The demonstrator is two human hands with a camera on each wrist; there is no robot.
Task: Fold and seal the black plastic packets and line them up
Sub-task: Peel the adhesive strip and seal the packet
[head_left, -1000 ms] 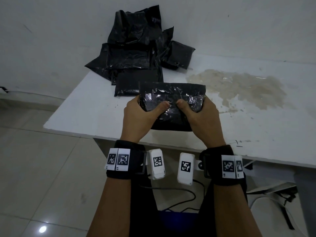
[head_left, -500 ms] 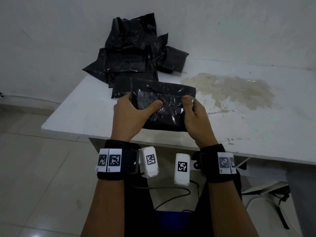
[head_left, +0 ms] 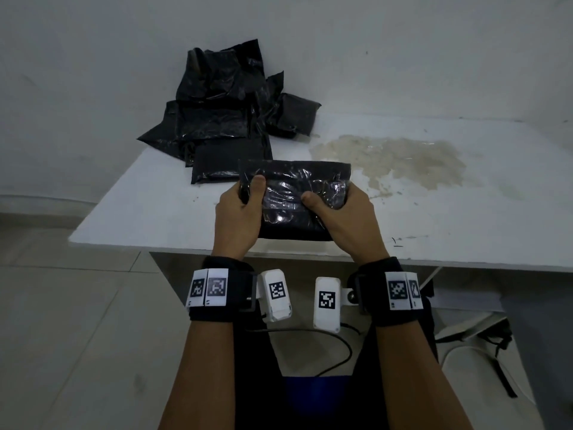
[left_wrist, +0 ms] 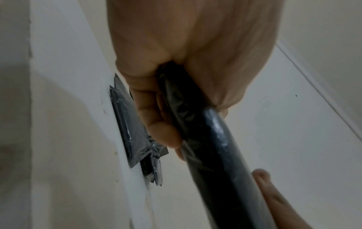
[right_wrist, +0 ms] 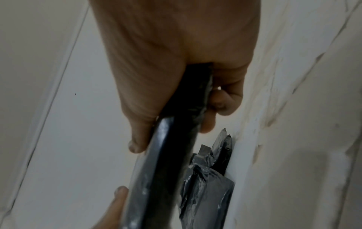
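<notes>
I hold a glossy black plastic packet (head_left: 294,200) over the near edge of the white table (head_left: 434,218). My left hand (head_left: 240,209) grips its left side, thumb on top near the folded upper band. My right hand (head_left: 341,212) grips the right side, thumb pressed on the packet's front. In the left wrist view the packet (left_wrist: 211,139) runs between thumb and fingers of my left hand (left_wrist: 176,99). The right wrist view shows my right hand (right_wrist: 176,86) clamped on the packet (right_wrist: 168,155). A heap of black packets (head_left: 229,119) lies at the table's far left corner against the wall.
A flat black packet (head_left: 223,164) lies just behind the held one. A brownish stain (head_left: 390,159) spreads over the table's middle. The wall stands right behind the heap. Below the table are tiled floor (head_left: 62,321), a cable (head_left: 338,361) and a white bag (head_left: 483,346).
The packet's top now lies folded over into a straight band. My left thumb has slid to the upper left corner, and my right thumb has moved back toward the middle.
</notes>
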